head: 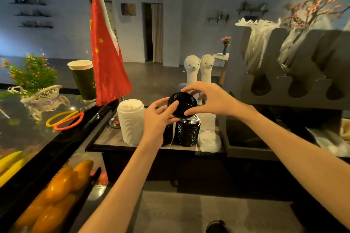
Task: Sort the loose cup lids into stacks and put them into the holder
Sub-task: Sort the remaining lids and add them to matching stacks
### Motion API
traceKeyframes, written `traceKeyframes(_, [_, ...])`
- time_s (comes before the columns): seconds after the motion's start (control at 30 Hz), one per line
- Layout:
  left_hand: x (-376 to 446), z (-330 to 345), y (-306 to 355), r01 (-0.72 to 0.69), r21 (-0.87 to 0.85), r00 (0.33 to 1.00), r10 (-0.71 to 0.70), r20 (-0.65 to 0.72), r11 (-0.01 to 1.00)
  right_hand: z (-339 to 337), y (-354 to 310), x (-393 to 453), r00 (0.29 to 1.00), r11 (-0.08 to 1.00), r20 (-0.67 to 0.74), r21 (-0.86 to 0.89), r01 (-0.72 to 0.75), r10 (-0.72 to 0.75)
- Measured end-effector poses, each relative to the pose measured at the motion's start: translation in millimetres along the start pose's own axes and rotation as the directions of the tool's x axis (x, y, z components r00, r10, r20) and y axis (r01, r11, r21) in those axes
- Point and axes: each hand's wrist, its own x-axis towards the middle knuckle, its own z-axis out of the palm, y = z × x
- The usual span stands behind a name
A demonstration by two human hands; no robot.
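Centrally, black lid point(182, 105) being pinched at rim by fingers of both hands: left hand point(157, 119) gripping left edge, right hand point(208, 98) gripping right edge. Lid being held tilted just above black stack point(187, 131), not touching. White stack point(131, 122) standing left of it, clear lid point(209, 141) lying right, all on counter point(108, 138). Holder point(295, 73) being seen farther right, with empty slots at bottom.
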Motion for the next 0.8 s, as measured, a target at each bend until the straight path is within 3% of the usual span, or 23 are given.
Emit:
traceKeyframes(0.17, [7, 5, -8, 0.034, 0.055, 0.999, -0.032, -0.034, 0.998, 3, 12, -1, 1.000, 0.998, -0.003, -0.046, -0.031, 0.030])
traceKeyframes(0.3, [1, 2, -20, -0.014, 0.235, 1.000, 0.020, -0.022, 0.972, 4, 32, -2, 0.991, 0.990, -0.036, -0.057, -0.130, 0.128])
traceKeyframes(0.5, [-13, -2, -43, -0.005, 0.470, 0.997, -0.030, 0.068, 0.882, 25, 66, -9, 0.954, 0.959, 0.099, -0.054, -0.279, 0.284])
traceKeyframes(0.8, [-25, 2, -66, 0.055, 0.540, 0.983, -0.139, 0.117, 0.840, 37, 70, -2, 0.942, 0.960, 0.189, -0.070, -0.270, 0.278])
